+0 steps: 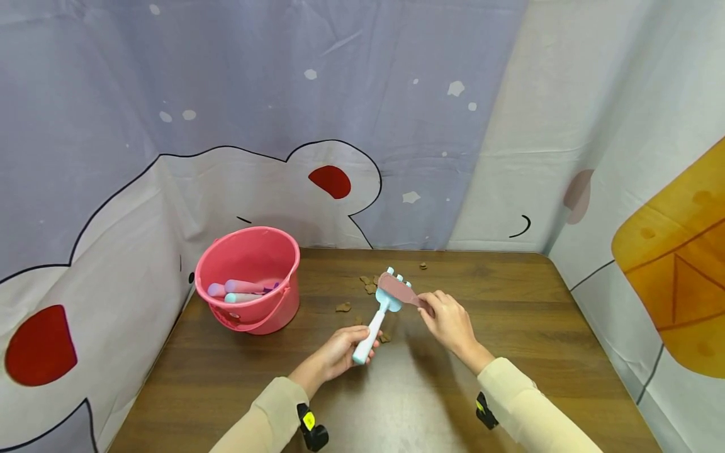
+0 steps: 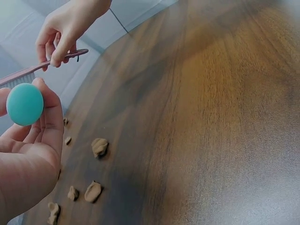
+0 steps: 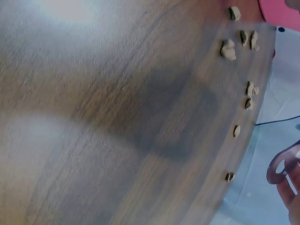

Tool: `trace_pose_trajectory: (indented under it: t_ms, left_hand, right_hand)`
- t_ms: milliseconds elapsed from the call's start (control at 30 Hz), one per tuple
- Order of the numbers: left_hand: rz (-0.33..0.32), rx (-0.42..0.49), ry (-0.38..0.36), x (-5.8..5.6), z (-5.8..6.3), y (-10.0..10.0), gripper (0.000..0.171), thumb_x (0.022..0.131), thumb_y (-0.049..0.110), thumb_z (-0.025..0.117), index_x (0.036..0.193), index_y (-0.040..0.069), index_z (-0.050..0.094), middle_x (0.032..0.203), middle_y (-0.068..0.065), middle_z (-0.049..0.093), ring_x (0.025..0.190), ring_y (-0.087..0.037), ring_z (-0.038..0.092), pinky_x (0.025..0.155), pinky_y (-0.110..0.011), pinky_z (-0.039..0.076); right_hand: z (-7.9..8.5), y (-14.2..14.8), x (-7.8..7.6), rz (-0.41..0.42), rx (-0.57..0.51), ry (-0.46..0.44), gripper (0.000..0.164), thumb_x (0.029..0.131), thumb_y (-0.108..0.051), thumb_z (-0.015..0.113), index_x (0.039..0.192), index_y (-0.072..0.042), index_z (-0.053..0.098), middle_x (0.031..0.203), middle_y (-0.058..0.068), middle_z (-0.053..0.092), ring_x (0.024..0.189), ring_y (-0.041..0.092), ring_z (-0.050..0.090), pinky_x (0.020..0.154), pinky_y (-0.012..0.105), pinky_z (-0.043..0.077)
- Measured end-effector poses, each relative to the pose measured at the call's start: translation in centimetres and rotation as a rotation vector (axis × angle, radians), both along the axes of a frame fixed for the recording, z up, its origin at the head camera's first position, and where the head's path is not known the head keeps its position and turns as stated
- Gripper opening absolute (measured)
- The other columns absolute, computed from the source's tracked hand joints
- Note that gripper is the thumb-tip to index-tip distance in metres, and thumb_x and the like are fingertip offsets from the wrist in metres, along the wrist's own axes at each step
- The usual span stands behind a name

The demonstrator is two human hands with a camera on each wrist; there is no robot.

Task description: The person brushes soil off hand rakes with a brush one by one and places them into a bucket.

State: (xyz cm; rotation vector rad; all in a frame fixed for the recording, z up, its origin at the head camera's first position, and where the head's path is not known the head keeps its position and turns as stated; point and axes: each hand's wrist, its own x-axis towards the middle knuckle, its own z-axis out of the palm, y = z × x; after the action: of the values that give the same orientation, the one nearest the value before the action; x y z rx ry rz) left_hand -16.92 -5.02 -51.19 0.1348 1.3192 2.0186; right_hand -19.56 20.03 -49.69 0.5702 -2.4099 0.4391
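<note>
In the head view my left hand grips the pale handle of a light blue toy rake, its tines tilted up and away above the table. My right hand pinches the handle of a dusty-pink brush, whose head lies across the rake head. White bristles face down toward the rake in the left wrist view, where the rake's round teal handle end points at the camera. Contact between bristles and rake is hidden. The brush's looped handle end shows at the right wrist view's edge.
Several brown crumbly clumps lie scattered on the wooden table beneath and beyond the tools. A pink bucket stands at the left with several pastel-handled things inside. A printed cloth hangs behind the table.
</note>
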Motion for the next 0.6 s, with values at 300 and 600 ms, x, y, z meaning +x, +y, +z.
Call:
trace_pose_trajectory:
  t_ms: [300, 600]
  left_hand:
    - [-0.045, -0.028, 0.034, 0.0, 0.4, -0.7, 0.037, 0.089, 0.021, 0.043, 0.115, -0.006, 0.044, 0.085, -0.007, 0.057, 0.065, -0.012, 0.055, 0.058, -0.024, 0.046]
    - [-0.023, -0.123, 0.059, 0.0, 0.2, -1.4, 0.036, 0.088, 0.019, 0.045, 0.115, -0.005, 0.047, 0.082, -0.006, 0.059, 0.065, -0.013, 0.054, 0.058, -0.026, 0.045]
  right_hand:
    - [0.4, 0.6, -0.5, -0.07, -0.017, 0.015, 0.022, 0.068, -0.017, 0.07, 0.088, -0.013, 0.061, 0.071, -0.003, 0.052, 0.057, 0.013, 0.047, 0.049, 0.032, 0.04]
    - [1.0, 1.3, -0.8, -0.178, -0.015, 0.031, 0.023, 0.069, -0.016, 0.069, 0.09, -0.012, 0.061, 0.076, 0.002, 0.058, 0.061, 0.022, 0.054, 0.049, 0.038, 0.045]
